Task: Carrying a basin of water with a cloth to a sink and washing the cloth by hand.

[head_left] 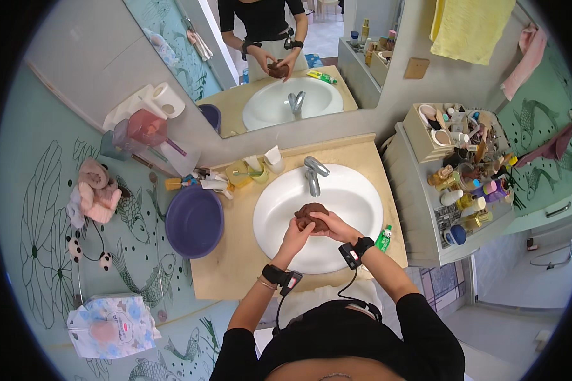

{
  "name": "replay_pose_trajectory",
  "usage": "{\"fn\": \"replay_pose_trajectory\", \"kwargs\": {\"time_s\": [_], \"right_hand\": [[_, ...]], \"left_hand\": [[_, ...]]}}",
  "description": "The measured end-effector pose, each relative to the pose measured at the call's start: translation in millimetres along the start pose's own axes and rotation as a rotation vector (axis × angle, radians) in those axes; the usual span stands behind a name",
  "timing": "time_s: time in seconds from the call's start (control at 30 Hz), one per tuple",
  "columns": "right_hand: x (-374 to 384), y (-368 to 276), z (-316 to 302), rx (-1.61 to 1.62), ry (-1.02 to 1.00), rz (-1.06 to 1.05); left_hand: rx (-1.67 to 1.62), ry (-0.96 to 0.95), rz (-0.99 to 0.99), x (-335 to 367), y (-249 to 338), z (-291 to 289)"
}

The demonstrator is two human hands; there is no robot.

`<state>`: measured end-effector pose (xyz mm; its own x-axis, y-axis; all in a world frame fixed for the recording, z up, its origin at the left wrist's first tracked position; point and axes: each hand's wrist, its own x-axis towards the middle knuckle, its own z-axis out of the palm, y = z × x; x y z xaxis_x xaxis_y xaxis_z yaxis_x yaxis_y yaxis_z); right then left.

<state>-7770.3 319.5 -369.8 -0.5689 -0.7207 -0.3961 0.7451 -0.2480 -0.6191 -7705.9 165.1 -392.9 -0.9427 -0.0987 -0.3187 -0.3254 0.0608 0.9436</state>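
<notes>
Over the white washbasin (268,219), both of my hands hold a reddish-brown rounded thing (312,214), about fist-sized, whose kind I cannot make out. My left hand (296,235) has its fingers closed on the near left side of it. The near right side is gripped by my right hand (338,227), and the thumbs come close together in front. Part of the brown thing is hidden by my fingers. Just beyond it stands the chrome tap (313,176); no running water shows. A green tube (384,239) lies on the counter right of the basin.
A purple basin (195,222) sits on the beige counter's (235,279) left end. Cups (274,159) stand behind, under a mirror (286,63). Cosmetics and a cream organizer box (426,140) crowd the right cabinet. A yellow towel (470,28) hangs upper right. Straps with cables circle my wrists.
</notes>
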Motion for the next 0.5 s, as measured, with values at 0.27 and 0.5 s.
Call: {"fn": "replay_pose_trajectory", "kwargs": {"time_s": [0.27,0.5], "right_hand": [[-17,-15,-3,-0.099,0.094,0.175],[-22,-20,-9,0.041,-0.076,0.313]], "left_hand": [[0.532,0.101,0.45,-25,29,-9],[0.877,-0.151,0.616,-37,66,-9]]}}
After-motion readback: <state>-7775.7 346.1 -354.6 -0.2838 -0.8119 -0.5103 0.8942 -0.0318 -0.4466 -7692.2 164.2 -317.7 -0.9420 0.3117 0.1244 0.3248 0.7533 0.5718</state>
